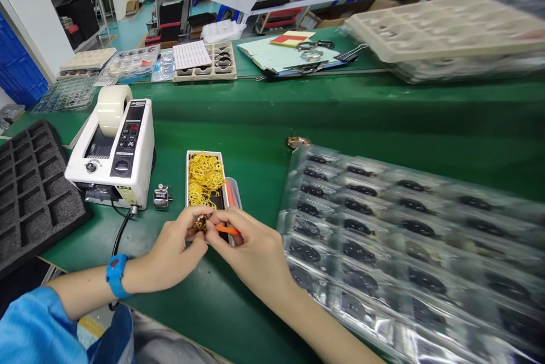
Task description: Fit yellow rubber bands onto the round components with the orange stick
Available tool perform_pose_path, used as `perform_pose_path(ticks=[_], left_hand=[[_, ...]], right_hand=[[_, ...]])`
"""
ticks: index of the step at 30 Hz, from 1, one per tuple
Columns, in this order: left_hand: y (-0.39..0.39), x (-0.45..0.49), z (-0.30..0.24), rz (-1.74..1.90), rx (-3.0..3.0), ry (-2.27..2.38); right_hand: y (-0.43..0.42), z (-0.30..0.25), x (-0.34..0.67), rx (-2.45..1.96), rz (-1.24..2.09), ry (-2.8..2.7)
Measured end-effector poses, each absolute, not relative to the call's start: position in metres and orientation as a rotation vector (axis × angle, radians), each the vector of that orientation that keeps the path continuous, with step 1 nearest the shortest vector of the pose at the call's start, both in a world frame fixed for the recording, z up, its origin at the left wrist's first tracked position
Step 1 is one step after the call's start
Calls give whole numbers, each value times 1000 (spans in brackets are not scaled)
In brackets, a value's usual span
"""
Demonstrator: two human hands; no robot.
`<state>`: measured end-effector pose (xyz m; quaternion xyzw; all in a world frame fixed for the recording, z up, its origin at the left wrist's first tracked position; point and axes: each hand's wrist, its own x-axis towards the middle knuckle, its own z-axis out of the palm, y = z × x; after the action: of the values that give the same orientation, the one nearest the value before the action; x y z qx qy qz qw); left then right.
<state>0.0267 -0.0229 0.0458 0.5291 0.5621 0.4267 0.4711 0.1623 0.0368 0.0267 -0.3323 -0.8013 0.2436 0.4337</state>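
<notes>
My left hand (pixel 176 250) is pinched closed on a small dark and gold part (pixel 200 224) just below a white box of yellow rubber bands (pixel 205 178). My right hand (pixel 251 247) meets it from the right, fingers closed around an orange tool (pixel 226 230) whose tip touches the part. Both hands hover low over the green mat (pixel 255 142). A blue wristband (pixel 116 274) is on my left wrist.
A white tape dispenser (pixel 114 151) and a small metal tally counter (pixel 162 196) stand to the left, beside a black foam tray (pixel 32 188). A clear blister tray of dark parts (pixel 404 239) fills the right. Beige trays (pixel 438 26), papers and shelving lie behind.
</notes>
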Motion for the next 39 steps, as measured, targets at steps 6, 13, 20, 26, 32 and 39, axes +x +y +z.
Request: perform_pose_path(ticks=[6,13,20,26,32,39], left_hand=[[-14,23,39,1249,1112,1372],[-8,21,39,1419,935,1154],[-15,22,43,1325,1102,1246],[-15,22,41,1273,1005,1209],[-12,21,45,1210,812,1089],[-11,16,51,1154,804,1136]], right_hand=[[34,44,172,-810,1079,-1871],[47,42,182,-1045,924,-1979],[31,35,171,-812,750,-2153],[12,26,156,-646,292,-2257],[10,20,154,-582,-16,-2291],[-5,29,172,-524,-97,-2338]])
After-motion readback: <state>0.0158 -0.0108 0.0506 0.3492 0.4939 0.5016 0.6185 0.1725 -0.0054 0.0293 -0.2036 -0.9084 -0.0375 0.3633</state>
